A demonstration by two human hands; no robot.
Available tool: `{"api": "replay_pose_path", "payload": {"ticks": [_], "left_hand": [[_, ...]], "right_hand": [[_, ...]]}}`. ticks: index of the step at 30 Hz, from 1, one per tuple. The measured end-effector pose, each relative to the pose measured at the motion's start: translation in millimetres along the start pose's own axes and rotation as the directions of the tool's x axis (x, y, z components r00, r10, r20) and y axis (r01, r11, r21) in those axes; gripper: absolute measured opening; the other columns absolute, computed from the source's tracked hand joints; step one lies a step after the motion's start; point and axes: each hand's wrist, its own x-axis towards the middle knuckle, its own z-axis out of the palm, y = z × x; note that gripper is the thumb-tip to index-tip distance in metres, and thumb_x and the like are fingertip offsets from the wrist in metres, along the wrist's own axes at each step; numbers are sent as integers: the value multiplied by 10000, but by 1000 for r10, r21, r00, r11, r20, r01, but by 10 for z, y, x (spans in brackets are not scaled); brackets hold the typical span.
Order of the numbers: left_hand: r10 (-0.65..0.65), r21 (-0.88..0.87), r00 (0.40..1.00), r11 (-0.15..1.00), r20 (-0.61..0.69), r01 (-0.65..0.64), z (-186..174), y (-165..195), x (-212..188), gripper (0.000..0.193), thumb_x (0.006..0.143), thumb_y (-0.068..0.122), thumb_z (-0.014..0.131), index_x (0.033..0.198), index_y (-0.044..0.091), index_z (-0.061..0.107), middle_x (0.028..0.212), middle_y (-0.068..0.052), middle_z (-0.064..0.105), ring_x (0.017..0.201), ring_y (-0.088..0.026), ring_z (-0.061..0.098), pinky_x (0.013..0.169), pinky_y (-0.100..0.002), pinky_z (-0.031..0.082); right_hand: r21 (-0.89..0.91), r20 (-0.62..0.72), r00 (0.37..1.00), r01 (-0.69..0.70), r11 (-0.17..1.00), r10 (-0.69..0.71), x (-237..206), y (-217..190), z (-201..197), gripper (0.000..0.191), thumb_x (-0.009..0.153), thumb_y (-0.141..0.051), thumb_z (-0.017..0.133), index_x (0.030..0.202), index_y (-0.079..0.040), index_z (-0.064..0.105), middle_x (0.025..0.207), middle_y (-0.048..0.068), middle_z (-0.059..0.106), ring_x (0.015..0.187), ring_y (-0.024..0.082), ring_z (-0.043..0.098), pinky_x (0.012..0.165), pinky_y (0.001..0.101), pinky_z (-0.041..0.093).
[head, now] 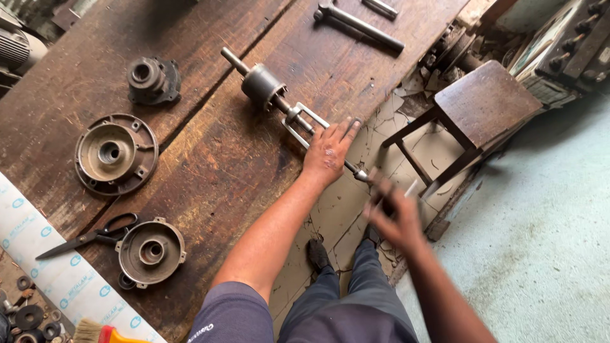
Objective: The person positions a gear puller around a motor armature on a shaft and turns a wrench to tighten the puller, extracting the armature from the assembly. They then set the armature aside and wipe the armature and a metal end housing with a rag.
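Note:
A rotor shaft with a puller clamped on it (pixel 279 101) lies across the wooden workbench (pixel 210 159), its threaded screw sticking out past the bench edge. My left hand (pixel 327 152) presses flat on the puller's arms, fingers spread, holding it down. My right hand (pixel 397 219) is blurred beyond the bench edge, closed around a tool (pixel 389 200) at the tip of the puller's screw.
Two round end covers (pixel 115 154) (pixel 151 251), a smaller flanged housing (pixel 152 80) and black scissors (pixel 86 236) lie on the bench's left. A long wrench (pixel 359 24) rests at the top. A wooden stool (pixel 473 117) stands to the right on cracked floor.

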Motion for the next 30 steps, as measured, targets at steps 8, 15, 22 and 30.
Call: {"api": "replay_pose_path", "payload": {"ticks": [8,15,22,30], "left_hand": [[-14,-6,1000,1000,-2,14,-33,13,-18,916,715,28,650,1577,120,356,1560,-88,443,1347,-251,461,1114,-417,344],[-11,-72,999,997,-31,9,-67,-5,-57,882,749,6,613,1588,128,369,1562,-68,448,1351,-256,476,1110,-411,365],[-28,-91,998,996,-52,23,-48,-1,-43,872,755,5,616,1582,139,374,1554,-73,463,1337,-261,481,1109,-413,370],[-48,-116,998,992,-49,42,-23,-5,-39,874,762,22,637,1584,153,371,1552,-81,453,1342,-285,481,1098,-424,374]], "right_hand": [[-308,-77,976,-219,926,205,1180,1065,512,430,921,-127,694,1329,-260,711,1218,178,593,1094,322,646,910,406,579],[495,520,794,-581,646,315,87,533,1675,469,1026,-457,587,1089,-15,729,779,62,679,602,128,522,538,301,402],[665,369,924,-183,724,-105,-257,-89,492,957,791,-361,808,1569,-26,362,1256,125,590,1031,244,613,843,385,520],[-51,24,992,-122,991,123,923,1031,38,557,814,-362,826,1293,-131,660,1141,131,689,945,281,674,791,372,550]]}}
